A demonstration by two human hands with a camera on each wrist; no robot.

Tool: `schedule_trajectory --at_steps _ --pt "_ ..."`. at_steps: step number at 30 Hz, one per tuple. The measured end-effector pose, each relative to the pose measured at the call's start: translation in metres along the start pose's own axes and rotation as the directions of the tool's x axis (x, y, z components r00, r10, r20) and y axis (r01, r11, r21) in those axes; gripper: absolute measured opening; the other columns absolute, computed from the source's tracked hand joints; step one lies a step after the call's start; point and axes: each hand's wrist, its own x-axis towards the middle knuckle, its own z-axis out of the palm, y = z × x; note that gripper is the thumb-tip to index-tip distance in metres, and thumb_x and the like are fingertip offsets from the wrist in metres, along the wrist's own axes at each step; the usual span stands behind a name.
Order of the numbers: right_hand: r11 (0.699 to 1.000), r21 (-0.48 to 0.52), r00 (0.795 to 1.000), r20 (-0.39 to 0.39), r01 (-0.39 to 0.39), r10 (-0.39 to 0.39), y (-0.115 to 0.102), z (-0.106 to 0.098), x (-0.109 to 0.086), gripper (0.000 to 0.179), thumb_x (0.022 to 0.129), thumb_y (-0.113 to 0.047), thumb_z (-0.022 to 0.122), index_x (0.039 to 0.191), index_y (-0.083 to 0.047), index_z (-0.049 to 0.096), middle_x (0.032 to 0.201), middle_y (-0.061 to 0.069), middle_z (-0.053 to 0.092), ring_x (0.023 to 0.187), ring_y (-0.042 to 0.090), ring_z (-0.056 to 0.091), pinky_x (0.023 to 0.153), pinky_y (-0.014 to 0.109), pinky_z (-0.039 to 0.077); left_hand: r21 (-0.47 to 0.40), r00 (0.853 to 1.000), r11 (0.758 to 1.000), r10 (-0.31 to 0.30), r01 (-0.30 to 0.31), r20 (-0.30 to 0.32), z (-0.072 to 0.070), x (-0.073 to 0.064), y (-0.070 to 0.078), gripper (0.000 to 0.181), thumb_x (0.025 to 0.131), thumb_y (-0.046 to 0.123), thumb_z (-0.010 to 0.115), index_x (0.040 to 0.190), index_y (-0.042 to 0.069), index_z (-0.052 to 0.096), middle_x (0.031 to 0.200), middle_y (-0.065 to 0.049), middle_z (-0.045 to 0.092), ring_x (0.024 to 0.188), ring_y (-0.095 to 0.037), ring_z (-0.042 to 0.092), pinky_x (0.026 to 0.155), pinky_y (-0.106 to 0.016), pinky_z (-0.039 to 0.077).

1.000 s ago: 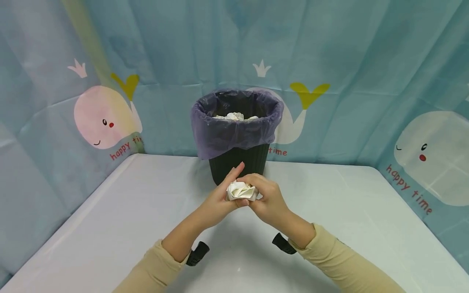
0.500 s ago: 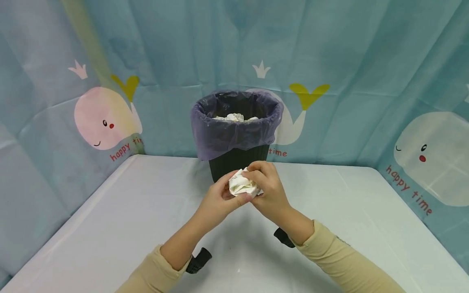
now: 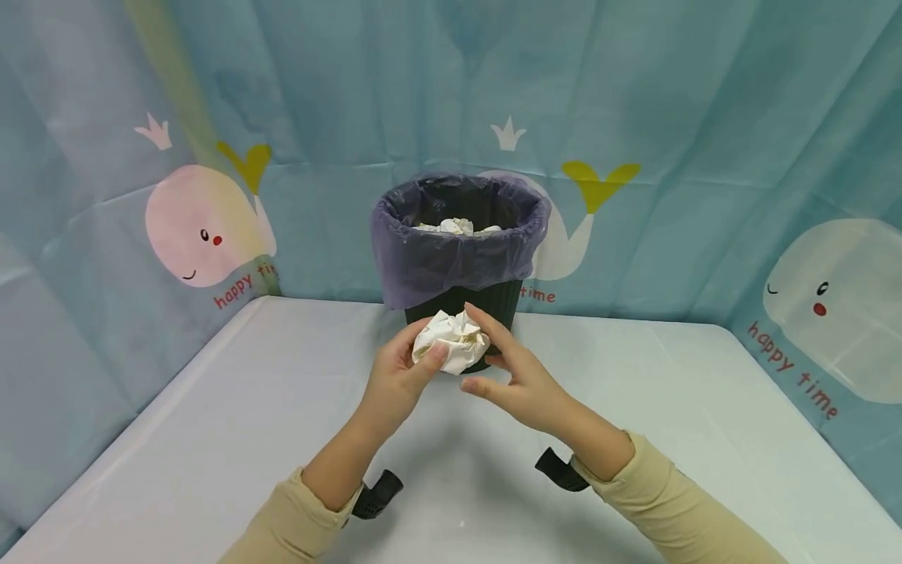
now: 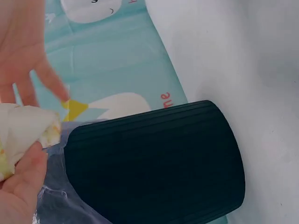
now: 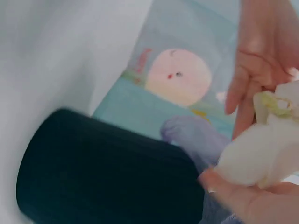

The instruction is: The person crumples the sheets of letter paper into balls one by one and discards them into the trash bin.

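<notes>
A crumpled ball of white paper [image 3: 454,345] sits in my left hand [image 3: 390,385], in front of the trash bin. The left thumb presses its near side; the other left fingers are mostly hidden behind it. My right hand [image 3: 527,392] stands at the ball's right side, thumb apart from the fingers and fingertips close to the paper. Whether those fingertips touch it, I cannot tell. In the left wrist view, the right hand [image 4: 21,46] shows spread fingers beyond the paper ball [image 4: 25,128]. Yellowish marks show on the paper in both wrist views.
The dark ribbed trash bin [image 3: 503,301] stands at the table's back, its rim covered by a purple liner bag [image 3: 458,262]. Crumpled white paper [image 3: 458,226] lies inside. A white table [image 3: 247,439] spreads around, with a blue whale-print curtain [image 3: 338,94] behind and beside it.
The paper ball has shifted left with the left hand after being squeezed between both hands. My right hand has loosened from it, its fingers and thumb now spread apart.
</notes>
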Motion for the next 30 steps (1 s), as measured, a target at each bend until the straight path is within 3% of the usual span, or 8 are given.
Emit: schedule_trajectory --at_steps 5,10,13,17,20,25,27,30 --pt "0.980 0.197 0.997 -0.056 -0.040 0.052 -0.003 -0.002 0.004 0.071 0.091 -0.013 0.069 0.147 0.005 0.031 0.136 0.028 0.044 0.104 0.025 0.056 0.082 0.027 0.054 0.129 0.998 0.991 0.026 -0.034 0.064 0.002 -0.003 0.002 0.043 0.092 0.001 0.060 0.133 -0.008 0.049 0.114 -0.020 0.059 0.097 -0.022 0.054 0.078 -0.025 0.051" --pt "0.995 0.096 0.981 -0.194 0.030 -0.010 0.002 0.000 0.005 0.048 0.081 0.005 0.073 0.124 0.016 0.054 0.130 0.031 0.051 0.102 0.013 0.057 0.075 0.021 0.052 0.216 0.994 0.974 0.050 -0.070 0.099 0.000 -0.001 -0.002 0.045 0.093 0.007 0.063 0.135 -0.002 0.051 0.119 -0.016 0.060 0.100 -0.023 0.054 0.079 -0.028 0.051" --pt "0.989 0.061 0.959 -0.261 0.134 -0.113 0.005 0.002 0.005 0.040 0.080 0.000 0.075 0.112 0.019 0.059 0.119 0.030 0.057 0.107 0.009 0.055 0.077 0.019 0.050 0.173 0.992 0.981 0.075 -0.091 0.099 0.002 -0.001 -0.004 0.042 0.093 0.007 0.064 0.133 -0.003 0.054 0.118 -0.017 0.058 0.100 -0.021 0.053 0.079 -0.026 0.051" --pt "0.947 0.089 0.918 -0.288 0.307 -0.271 0.010 0.004 0.008 0.042 0.084 -0.016 0.074 0.100 0.020 0.060 0.105 0.011 0.061 0.101 0.011 0.055 0.079 0.019 0.051 0.074 0.988 0.987 0.139 -0.144 0.068 0.007 -0.002 -0.007 0.037 0.092 0.006 0.067 0.124 -0.010 0.057 0.111 -0.020 0.056 0.097 -0.018 0.052 0.076 -0.022 0.051" --pt "0.936 0.084 0.904 -0.301 0.341 -0.303 0.012 0.007 0.010 0.040 0.085 -0.018 0.074 0.097 0.018 0.061 0.101 0.003 0.061 0.096 0.012 0.055 0.077 0.018 0.050 0.028 0.989 0.989 0.142 -0.143 0.033 0.009 -0.003 -0.010 0.037 0.093 0.009 0.066 0.121 -0.013 0.057 0.108 -0.019 0.057 0.093 -0.014 0.053 0.074 -0.019 0.051" --pt "0.987 0.007 0.939 -0.309 0.162 -0.152 0.007 0.006 0.007 0.076 0.084 -0.040 0.073 0.133 0.012 0.044 0.134 0.023 0.048 0.120 0.027 0.048 0.097 0.038 0.045 0.038 0.977 0.976 0.213 -0.213 0.008 0.009 0.002 -0.011 0.036 0.091 0.003 0.067 0.122 -0.014 0.057 0.110 -0.020 0.056 0.097 -0.013 0.051 0.078 -0.018 0.049" --pt "0.998 0.041 0.955 -0.296 0.044 -0.030 0.003 0.002 0.006 0.102 0.079 -0.054 0.071 0.148 0.007 0.025 0.149 0.024 0.031 0.132 0.032 0.037 0.104 0.048 0.038 0.097 0.962 0.957 0.272 -0.273 0.022 0.008 0.004 -0.009 0.036 0.089 0.000 0.067 0.122 -0.011 0.058 0.113 -0.020 0.056 0.100 -0.014 0.051 0.080 -0.019 0.048" --pt "0.976 0.198 0.959 -0.244 -0.095 0.143 -0.004 -0.004 0.007 0.119 0.075 -0.054 0.077 0.153 0.003 0.008 0.156 0.019 0.020 0.138 0.034 0.031 0.105 0.044 0.039 0.188 0.938 0.919 0.343 -0.346 0.048 0.005 0.005 -0.005 0.038 0.087 0.000 0.069 0.124 -0.006 0.059 0.119 -0.018 0.056 0.108 -0.019 0.051 0.086 -0.023 0.048"
